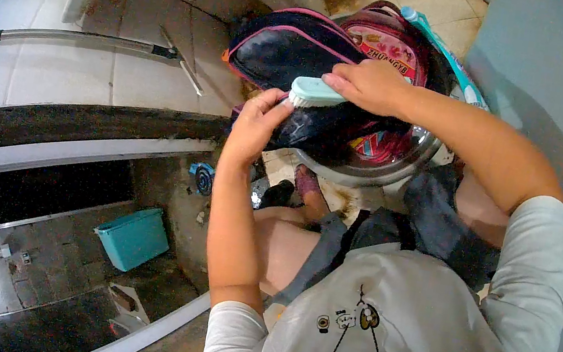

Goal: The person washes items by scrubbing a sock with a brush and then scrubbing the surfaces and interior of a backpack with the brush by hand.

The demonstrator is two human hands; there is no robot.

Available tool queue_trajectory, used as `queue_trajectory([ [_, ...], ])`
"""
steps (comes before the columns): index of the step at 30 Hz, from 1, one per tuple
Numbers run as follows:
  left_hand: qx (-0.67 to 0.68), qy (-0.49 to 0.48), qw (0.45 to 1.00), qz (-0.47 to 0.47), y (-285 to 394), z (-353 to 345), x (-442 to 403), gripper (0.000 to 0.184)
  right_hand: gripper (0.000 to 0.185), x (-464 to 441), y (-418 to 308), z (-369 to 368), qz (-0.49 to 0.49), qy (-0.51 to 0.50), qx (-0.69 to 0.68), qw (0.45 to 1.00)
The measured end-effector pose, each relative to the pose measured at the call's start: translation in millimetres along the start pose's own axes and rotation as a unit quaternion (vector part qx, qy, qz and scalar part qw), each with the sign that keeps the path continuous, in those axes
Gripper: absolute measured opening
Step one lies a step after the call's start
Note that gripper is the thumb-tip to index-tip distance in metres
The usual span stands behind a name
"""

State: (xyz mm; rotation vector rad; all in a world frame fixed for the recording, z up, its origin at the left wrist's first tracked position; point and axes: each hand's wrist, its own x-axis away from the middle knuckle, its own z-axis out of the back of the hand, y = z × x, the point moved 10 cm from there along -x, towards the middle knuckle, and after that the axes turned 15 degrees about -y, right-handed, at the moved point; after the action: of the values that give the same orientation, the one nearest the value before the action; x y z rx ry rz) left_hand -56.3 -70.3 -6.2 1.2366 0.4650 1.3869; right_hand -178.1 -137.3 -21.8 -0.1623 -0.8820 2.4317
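In the head view my right hand (375, 86) is closed around a pale mint scrub brush (316, 91), its white bristles facing down and left. The bristles touch a dark navy backpack (289, 53) with pink piping. My left hand (257, 123) pinches an edge of the backpack's fabric just beside the bristles. Behind it is a dark red backpack part (387, 50) with a printed pink panel. The bags lie over a round metal basin (368, 178), whose rim shows at the lower right. Whether there is water in it cannot be made out.
A long turquoise-and-white object (448, 59) leans at the basin's far right side. On the left are a tiled wall with a metal rail (76, 38) and a window opening with a teal bin (132, 238) beyond. A pale blue-grey panel (541, 91) stands at the right.
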Motion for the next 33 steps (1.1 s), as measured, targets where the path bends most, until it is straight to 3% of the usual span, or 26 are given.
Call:
queue_trajectory([
  [1, 0.049, 0.033, 0.998, -0.001, -0.3, 2.2, 0.5, 0.022, 0.042, 0.9, 2.1, 3.3, -0.009, 0.023, 0.002, 1.0],
  [2, 0.179, 0.103, 0.978, -0.026, -19.0, 7.3, -1.2, 0.026, 0.04, 2.3, 3.8, 7.1, -0.018, 0.045, 0.005, 0.999],
  [3, 0.179, 0.103, 0.978, -0.026, -15.5, -0.1, -3.5, 0.026, 0.04, 2.5, -2.7, 5.9, -0.017, 0.045, 0.005, 0.999],
  [5, 0.422, 0.233, 0.876, -0.02, -31.7, 1.9, 6.7, 0.036, 0.035, 4.0, -23.9, 4.6, -0.055, 0.059, 0.045, 0.996],
  [7, 0.403, 0.244, 0.882, -0.015, -40.3, 4.8, 10.1, 0.043, 0.028, 4.7, -48.4, -3.8, 0.05, 0.087, 0.056, 0.993],
  [10, 0.384, 0.23, 0.891, -0.071, -35.7, 8.2, 8.9, 0.043, 0.036, 1.0, -33.9, 1.0, 0.078, 0.046, 0.204, 0.975],
  [11, 0.404, 0.256, 0.874, -0.083, -41.5, 13.3, 12.3, 0.042, 0.04, -0.5, 1.7, -2.0, -0.044, -0.028, 0.176, 0.983],
  [13, 0.421, 0.28, 0.858, -0.091, -42.4, 17.6, 21.2, 0.041, 0.041, 2.1, 9.9, -9.7, -0.072, -0.044, 0.154, 0.985],
  [15, 0.395, 0.225, 0.887, -0.079, -31.6, 9.1, 21.2, 0.038, 0.04, 7.7, -24.3, -16.4, 0.006, 0.036, 0.106, 0.994],
  [16, 0.385, 0.214, 0.893, -0.086, -29.2, 3.9, 17.2, 0.039, 0.038, 12.3, -36.8, -14.4, 0.035, 0.023, 0.073, 0.996],
  [19, 0.344, 0.232, 0.903, -0.112, -34.0, 4.6, 15.0, 0.04, 0.036, 7.1, -7.3, -17.3, 0.021, -0.023, 0.154, 0.988],
  [20, 0.383, 0.247, 0.88, -0.134, -34.9, 6.3, 16.3, 0.045, 0.035, 1.1, 16.5, -27.6, -0.033, -0.076, 0.189, 0.978],
  [23, 0.342, 0.271, 0.894, -0.106, -24.5, 13.9, 28.7, 0.05, 0.036, 4.8, -10.4, -29.2, 0.011, -0.066, 0.174, 0.983],
  [25, 0.351, 0.232, 0.9, -0.114, -30.9, 9.9, 23.4, 0.055, 0.032, 18.4, -37.8, -22.0, 0.067, 0.012, 0.059, 0.996],
  [27, 0.259, 0.246, 0.927, -0.116, -23.1, 11.2, 26.9, 0.056, 0.033, 8.5, -13.4, -38.6, 0.04, -0.049, 0.153, 0.986],
  [29, 0.255, 0.273, 0.92, -0.12, -21.8, 14.6, 28.4, 0.057, 0.039, 6.3, 38.7, -44.4, -0.084, -0.112, 0.165, 0.976],
  [33, 0.3, 0.303, 0.899, -0.1, -33.3, 24.3, 34.8, 0.058, 0.045, 17.1, -1.5, -39.2, -0.072, -0.106, 0.097, 0.987],
])
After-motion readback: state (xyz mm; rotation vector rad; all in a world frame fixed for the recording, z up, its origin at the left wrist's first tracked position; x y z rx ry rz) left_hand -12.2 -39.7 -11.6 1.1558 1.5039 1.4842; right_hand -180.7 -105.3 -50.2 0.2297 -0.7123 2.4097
